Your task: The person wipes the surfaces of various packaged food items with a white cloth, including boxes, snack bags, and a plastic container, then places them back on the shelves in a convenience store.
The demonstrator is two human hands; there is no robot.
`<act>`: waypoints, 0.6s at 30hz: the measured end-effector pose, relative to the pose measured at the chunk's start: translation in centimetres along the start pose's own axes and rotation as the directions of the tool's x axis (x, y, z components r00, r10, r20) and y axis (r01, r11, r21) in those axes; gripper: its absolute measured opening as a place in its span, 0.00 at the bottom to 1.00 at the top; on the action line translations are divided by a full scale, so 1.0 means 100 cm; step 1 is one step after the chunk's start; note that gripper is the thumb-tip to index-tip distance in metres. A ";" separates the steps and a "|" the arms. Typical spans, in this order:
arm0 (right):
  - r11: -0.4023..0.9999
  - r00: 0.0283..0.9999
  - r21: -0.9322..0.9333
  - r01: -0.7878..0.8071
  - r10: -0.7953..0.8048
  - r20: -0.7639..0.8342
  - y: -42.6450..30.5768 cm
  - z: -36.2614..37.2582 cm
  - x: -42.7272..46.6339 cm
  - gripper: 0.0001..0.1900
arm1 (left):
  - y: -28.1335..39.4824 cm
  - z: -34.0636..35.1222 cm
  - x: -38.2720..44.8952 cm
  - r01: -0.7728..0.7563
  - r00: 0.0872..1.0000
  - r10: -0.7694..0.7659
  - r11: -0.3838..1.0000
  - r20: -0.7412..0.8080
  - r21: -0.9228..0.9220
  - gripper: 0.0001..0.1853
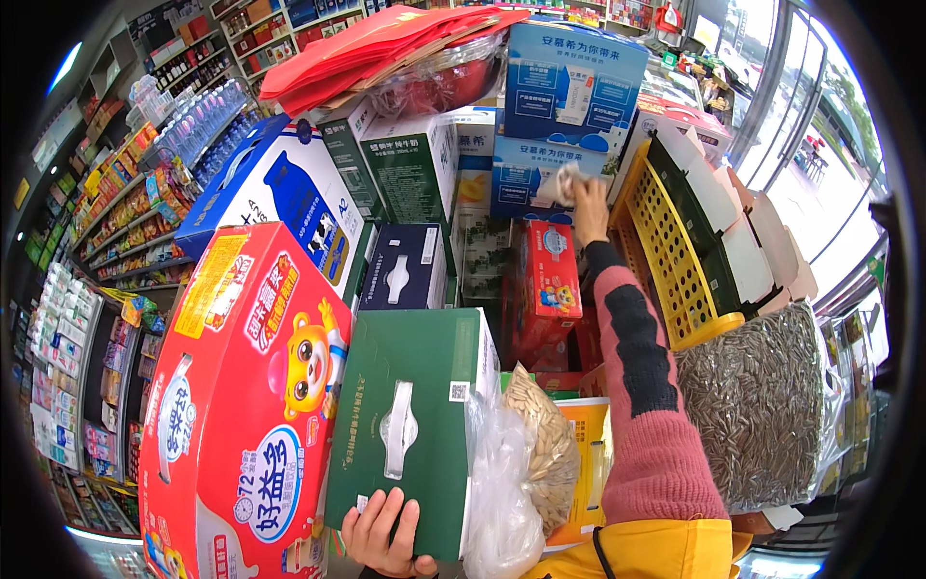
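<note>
At the bottom, my left hand has its fingers laid over the near edge of a green milk carton with a white plastic handle. My right hand reaches far forward, holding a crumpled white cloth or tissue against the front of a blue yogurt carton. Another blue carton stands on top of that one. Below my right wrist is a red drink carton with a cartoon bear. Beside the green carton lie a clear plastic bag and a bag of pale seeds.
A large red carton and a blue-white carton crowd the left. Red bags top dark green milk cartons. On the right are a yellow perforated crate and a big bag of sunflower seeds. Shop shelves line the far left.
</note>
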State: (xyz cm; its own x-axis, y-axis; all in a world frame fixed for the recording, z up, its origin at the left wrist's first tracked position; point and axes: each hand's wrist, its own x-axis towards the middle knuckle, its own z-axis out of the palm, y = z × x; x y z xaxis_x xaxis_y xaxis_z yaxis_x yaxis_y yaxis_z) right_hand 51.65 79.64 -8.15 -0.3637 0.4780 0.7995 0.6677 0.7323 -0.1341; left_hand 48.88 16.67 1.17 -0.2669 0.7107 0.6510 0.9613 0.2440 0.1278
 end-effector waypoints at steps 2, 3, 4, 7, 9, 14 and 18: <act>0.990 0.937 -0.134 -0.033 0.077 0.342 -0.007 0.018 -0.040 0.15 | 0.001 0.001 -0.002 0.017 1.000 -0.017 1.000 -0.004 0.006 0.33; 0.963 0.825 -0.266 -0.036 0.178 0.536 -0.009 0.024 -0.059 0.14 | 0.001 0.002 -0.002 0.027 1.000 -0.026 1.000 -0.009 0.003 0.32; 0.992 0.847 -0.110 -0.063 0.112 0.520 -0.009 0.027 -0.077 0.13 | 0.002 0.003 -0.002 0.035 0.999 -0.035 0.999 -0.009 -0.001 0.32; 0.997 0.774 -0.067 -0.024 0.061 0.630 -0.013 0.037 -0.101 0.14 | 0.003 0.002 0.000 0.031 0.999 -0.031 1.000 -0.007 0.004 0.32; 0.994 0.713 0.034 -0.102 0.050 0.699 -0.014 0.034 -0.100 0.16 | 0.002 0.000 0.002 0.013 1.000 -0.013 1.000 0.000 0.007 0.32; 0.948 0.491 0.315 -0.053 -0.250 0.835 -0.048 -0.028 -0.113 0.19 | 0.004 0.001 0.008 -0.036 0.999 0.035 0.999 -0.030 -0.018 0.33; 0.994 0.485 0.040 0.097 -0.082 0.871 -0.110 -0.126 -0.109 0.15 | 0.003 0.004 0.009 -0.089 0.990 0.087 0.996 -0.111 -0.015 0.29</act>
State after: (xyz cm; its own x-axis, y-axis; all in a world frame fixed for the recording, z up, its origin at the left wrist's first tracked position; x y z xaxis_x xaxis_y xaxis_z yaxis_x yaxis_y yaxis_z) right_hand 56.50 60.29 -8.02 -0.7969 0.5937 -0.1112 0.6027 0.7940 -0.0794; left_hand 48.93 17.64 1.45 -0.1730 0.6514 0.7387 0.9822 0.1698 0.0803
